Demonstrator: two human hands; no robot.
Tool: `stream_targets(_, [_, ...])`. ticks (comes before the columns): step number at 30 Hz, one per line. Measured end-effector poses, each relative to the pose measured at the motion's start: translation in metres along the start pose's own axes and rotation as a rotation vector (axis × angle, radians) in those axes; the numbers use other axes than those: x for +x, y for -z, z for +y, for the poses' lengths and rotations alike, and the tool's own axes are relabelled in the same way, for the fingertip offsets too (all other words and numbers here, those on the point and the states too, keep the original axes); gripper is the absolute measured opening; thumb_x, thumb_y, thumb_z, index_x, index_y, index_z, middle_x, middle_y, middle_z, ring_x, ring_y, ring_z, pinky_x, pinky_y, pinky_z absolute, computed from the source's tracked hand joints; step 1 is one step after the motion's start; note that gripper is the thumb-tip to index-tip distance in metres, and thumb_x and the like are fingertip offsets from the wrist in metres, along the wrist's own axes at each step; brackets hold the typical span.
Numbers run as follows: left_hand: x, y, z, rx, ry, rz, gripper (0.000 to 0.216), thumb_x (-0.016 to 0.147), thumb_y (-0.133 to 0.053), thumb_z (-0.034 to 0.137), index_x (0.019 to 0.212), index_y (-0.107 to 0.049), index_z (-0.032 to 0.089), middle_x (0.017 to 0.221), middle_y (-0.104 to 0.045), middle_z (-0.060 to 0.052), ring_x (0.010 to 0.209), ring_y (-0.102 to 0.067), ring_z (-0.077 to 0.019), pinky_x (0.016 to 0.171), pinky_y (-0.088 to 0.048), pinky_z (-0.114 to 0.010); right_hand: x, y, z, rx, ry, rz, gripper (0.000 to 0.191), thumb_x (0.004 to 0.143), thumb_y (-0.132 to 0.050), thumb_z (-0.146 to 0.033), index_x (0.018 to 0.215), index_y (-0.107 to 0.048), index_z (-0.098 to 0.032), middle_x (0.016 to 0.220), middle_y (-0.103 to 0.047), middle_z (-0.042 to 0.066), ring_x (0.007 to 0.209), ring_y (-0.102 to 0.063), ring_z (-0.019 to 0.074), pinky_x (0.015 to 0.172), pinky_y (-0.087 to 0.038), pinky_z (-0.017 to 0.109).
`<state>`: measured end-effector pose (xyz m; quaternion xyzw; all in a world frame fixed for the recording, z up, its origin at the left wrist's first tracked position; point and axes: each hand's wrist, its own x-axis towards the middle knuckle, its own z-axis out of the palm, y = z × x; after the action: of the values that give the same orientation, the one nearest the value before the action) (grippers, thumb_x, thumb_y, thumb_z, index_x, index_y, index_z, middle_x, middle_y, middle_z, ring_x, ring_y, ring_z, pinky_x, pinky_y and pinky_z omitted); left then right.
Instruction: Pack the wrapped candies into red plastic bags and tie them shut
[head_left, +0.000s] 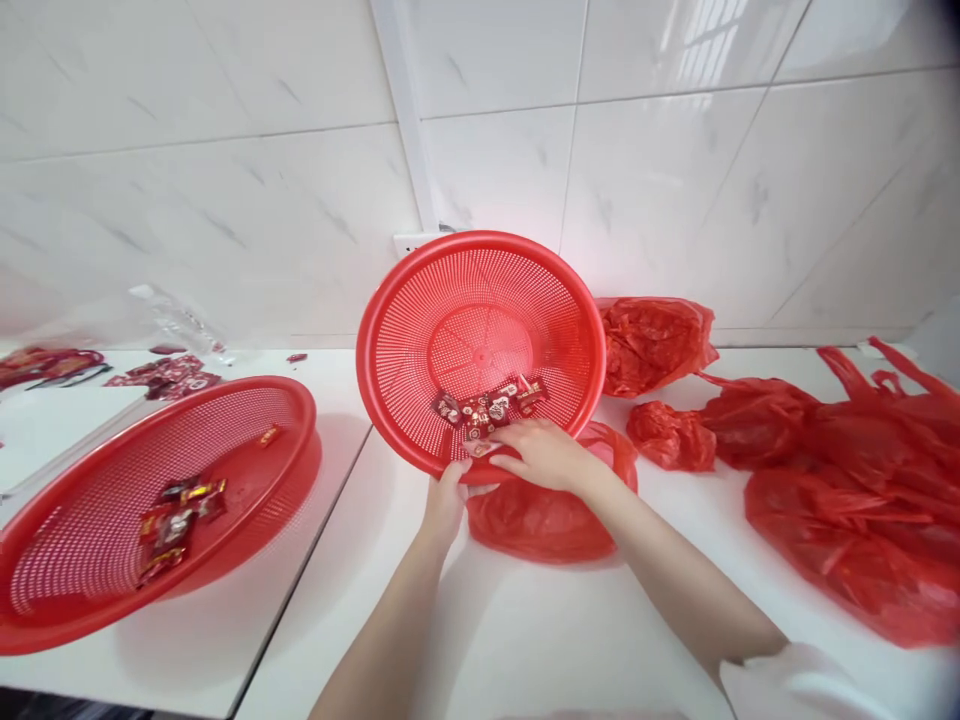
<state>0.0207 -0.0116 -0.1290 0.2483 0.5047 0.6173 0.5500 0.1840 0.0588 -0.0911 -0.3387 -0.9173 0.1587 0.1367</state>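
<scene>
In the basket, sweets lie just beyond the right hand, seemingly touching.

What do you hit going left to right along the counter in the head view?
Left to right: flat red basket holding wrapped candies → tilted red basket, left hand gripping its rim → crumpled red bag → pile of red plastic bags at the right edge.

Likely a home kitchen: glossy white wall tiles, white counter, wall socket.
</scene>
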Motion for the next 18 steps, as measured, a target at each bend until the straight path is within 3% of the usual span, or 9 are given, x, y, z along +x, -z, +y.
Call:
stream_targets(3, [0.000,-0.001,-0.001,-0.016,-0.009,-0.011,0.043,0.067,-0.064,0.027,0.109,-0.061,0.017,0.104,-0.071,-0.007,0.098,-0.067,-0.0280,0.076,-0.060,-0.044,-0.009,0.011,0.003,0.072,0.112,-0.001,0.039,0.090,-0.057,-0.047,0.117,-0.065,-0.021,0.114,-0.069,0.010,0.107,-0.061,0.0254,0.093,-0.044,0.040])
stream_targets(6, [0.002,0.000,-0.002,-0.039,-0.042,0.003,0.039,0.068,-0.064,0.025,0.105,-0.062,0.018,0.100,-0.071,-0.005,0.098,-0.067,-0.0280,0.079,-0.059,-0.046,-0.018,0.027,0.010,0.148,0.164,0.006,0.023,0.090,-0.059,-0.033,0.108,-0.070,-0.022,0.104,-0.072,0.006,0.096,-0.065,0.0206,0.087,-0.046,0.033])
stream_targets(11, [0.008,0.004,-0.001,-0.059,-0.094,0.053,0.028,0.067,-0.066,0.023,0.094,-0.063,0.018,0.093,-0.071,-0.004,0.095,-0.068,-0.0270,0.080,-0.060,-0.045,-0.039,0.058,0.020,0.279,0.103,0.055,0.027,0.095,-0.048,-0.024,0.102,-0.073,-0.021,0.097,-0.074,0.005,0.085,-0.067,0.0178,0.080,-0.048,0.029])
stream_targets(15, [0.009,0.005,0.002,-0.087,-0.127,0.113,0.026,0.065,-0.066,0.022,0.090,-0.061,0.018,0.092,-0.070,-0.002,0.096,-0.067,-0.0267,0.079,-0.060,-0.044,-0.051,0.074,0.024,0.308,0.001,-0.023,0.027,0.093,-0.050,-0.031,0.099,-0.075,-0.022,0.088,-0.075,0.002,0.070,-0.065,0.0161,0.068,-0.048,0.026])
stream_targets(18, [0.009,0.005,0.001,-0.104,-0.137,0.111,0.025,0.067,-0.065,0.023,0.091,-0.060,0.019,0.094,-0.070,-0.003,0.101,-0.066,-0.0276,0.081,-0.059,-0.043,-0.050,0.071,0.022,0.238,-0.040,-0.107,0.030,0.093,-0.049,-0.036,0.091,-0.076,-0.023,0.076,-0.073,0.001,0.063,-0.061,0.0153,0.061,-0.044,0.026])
